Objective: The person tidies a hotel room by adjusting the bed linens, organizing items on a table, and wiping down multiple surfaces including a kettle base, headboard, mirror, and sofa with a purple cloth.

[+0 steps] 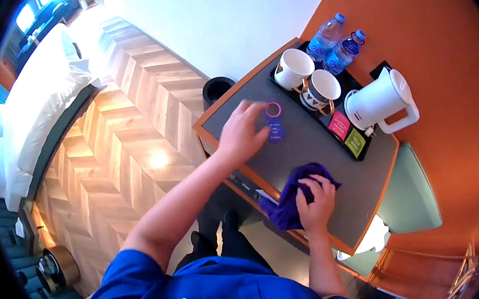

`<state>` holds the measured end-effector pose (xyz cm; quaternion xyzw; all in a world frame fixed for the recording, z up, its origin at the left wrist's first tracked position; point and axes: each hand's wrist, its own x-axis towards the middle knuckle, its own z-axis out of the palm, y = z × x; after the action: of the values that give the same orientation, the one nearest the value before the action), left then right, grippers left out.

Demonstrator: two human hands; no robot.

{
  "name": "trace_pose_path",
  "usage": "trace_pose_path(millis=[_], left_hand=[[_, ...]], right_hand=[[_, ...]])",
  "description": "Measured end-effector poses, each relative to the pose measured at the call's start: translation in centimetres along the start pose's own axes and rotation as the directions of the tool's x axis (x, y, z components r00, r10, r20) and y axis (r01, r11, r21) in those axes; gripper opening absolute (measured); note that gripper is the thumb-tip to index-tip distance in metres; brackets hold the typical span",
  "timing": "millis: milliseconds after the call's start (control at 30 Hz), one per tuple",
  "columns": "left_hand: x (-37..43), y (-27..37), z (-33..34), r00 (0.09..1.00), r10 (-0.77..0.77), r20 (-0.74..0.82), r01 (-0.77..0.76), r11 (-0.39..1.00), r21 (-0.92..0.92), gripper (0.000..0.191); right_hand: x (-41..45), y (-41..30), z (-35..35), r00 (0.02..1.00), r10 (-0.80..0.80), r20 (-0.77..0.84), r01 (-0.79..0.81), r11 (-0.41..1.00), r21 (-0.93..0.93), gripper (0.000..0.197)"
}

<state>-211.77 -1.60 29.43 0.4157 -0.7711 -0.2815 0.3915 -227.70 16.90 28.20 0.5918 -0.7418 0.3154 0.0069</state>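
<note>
My left hand [244,130] is over the left part of the dark tabletop [303,144], its fingers apart beside a purple bottle-neck tag with a ring [276,130]. Whether the fingertips touch the tag cannot be told. A purple cloth [289,205] lies bunched at the table's near edge, partly hanging over it, with my right hand [317,200] gripping it. On a black tray [333,135] stand two white mugs, one plain [294,65] and one patterned [323,86], with gold handles. Behind them are two water bottles [327,35]; the right one [344,55] wears a similar tag.
A white electric kettle [378,101] stands by pink [339,126] and green [355,142] packets. A black bin [217,89] is beyond the table's left edge. A green chair [412,190] is at the right, near an orange wall [443,89]. A white-covered bed [39,103] stands far left.
</note>
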Motion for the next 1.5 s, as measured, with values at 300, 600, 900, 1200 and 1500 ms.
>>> trace_pose_path(millis=[300, 600, 900, 1200, 1500], left_hand=[[5.0, -3.5, 2.5, 0.951, -0.251, 0.181, 0.276, 0.952, -0.132, 0.008], [1.9, -4.1, -0.7, 0.947, -0.308, 0.092, 0.270, 0.917, 0.293, 0.051], [4.0, -7.7, -1.5, 0.951, -0.309, 0.002, 0.294, 0.907, 0.301, 0.071], [7.2, -12.4, -4.4, 0.858, -0.377, 0.349, 0.412, 0.911, -0.027, 0.043], [9.7, -15.1, -8.8, 0.791, -0.419, 0.446, 0.612, 0.570, -0.549, 0.013]], right_hand=[[4.6, 3.6, 1.8, 0.989, 0.130, -0.064, -0.127, 0.990, 0.059, 0.043], [14.7, -3.0, 10.2, 0.980, -0.199, 0.017, 0.192, 0.962, 0.194, 0.042], [14.8, -2.6, 9.4, 0.908, -0.388, 0.160, 0.293, 0.859, 0.420, 0.034], [9.3, 0.3, 2.3, 0.922, -0.116, 0.369, 0.011, 0.961, 0.275, 0.033], [18.2, -5.8, 12.8, 0.998, 0.014, 0.056, -0.019, 0.995, 0.100, 0.040]])
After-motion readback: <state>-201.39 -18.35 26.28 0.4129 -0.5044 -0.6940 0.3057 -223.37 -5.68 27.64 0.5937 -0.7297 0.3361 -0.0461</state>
